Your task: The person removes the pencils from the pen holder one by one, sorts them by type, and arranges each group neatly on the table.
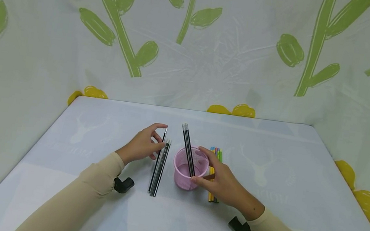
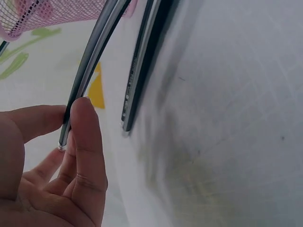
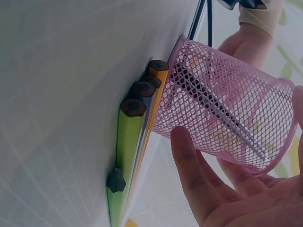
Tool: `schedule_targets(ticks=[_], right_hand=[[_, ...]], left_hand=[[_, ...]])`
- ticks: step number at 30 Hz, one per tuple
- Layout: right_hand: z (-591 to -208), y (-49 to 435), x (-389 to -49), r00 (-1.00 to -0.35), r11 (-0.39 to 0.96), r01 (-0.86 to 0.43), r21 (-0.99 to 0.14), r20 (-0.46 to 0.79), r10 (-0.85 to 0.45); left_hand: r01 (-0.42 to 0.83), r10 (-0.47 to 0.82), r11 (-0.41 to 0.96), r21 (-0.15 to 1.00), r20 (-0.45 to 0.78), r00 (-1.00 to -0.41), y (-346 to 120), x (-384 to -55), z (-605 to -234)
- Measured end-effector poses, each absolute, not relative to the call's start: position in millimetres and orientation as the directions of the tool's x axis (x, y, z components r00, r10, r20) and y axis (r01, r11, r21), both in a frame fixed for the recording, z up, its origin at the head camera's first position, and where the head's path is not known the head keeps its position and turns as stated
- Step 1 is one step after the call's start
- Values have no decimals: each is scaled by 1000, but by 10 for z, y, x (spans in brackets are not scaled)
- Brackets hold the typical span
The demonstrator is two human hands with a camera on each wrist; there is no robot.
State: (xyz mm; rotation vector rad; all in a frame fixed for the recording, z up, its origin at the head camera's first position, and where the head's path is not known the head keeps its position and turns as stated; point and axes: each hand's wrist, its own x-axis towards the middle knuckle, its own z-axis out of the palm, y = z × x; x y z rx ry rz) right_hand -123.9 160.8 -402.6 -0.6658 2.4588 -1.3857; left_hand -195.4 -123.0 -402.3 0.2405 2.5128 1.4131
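My left hand [image 1: 143, 145] pinches one black pencil [image 2: 90, 61] near its silver-tipped end, between thumb and fingers. Beside it, other black pencils [image 1: 161, 170] lie together on the table. My right hand [image 1: 227, 182] holds the pink mesh pen cup [image 1: 185, 183], its thumb and fingers spread around the side and rim. Inside the cup, several black pencils [image 1: 188, 150] lean with their silver ends up and out over the rim. The right wrist view shows them through the mesh [image 3: 222, 113].
Just right of the cup lie several coloured pencils, among them a green one [image 3: 128, 142] and an orange one [image 3: 158, 71], partly behind my right hand. The white table [image 1: 91, 204] meets a leaf-patterned cloth wall [image 1: 232, 67] at the back.
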Motion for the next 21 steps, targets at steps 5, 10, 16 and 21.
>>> schedule_targets(ticks=[5,10,16,21], right_hand=[[-4022,1608,-1237,-863,438,-275,-856,20,-505],[-4021,1610,-1239,-864,440,-270,-856,14,-503],[-4035,1615,-1247,-862,437,-272,-857,15,-506],[-4051,1615,-1256,-864,442,-269,-856,10,-504]], left_hand=[[24,270,550,835,-151,-951,-1229,-1984,-4069],[5,249,585,811,-174,-953,-1220,-2010,-4096],[-1,254,618,786,-200,-946,-1209,-2042,-4148],[10,281,627,779,-214,-936,-1212,-2052,-4194]])
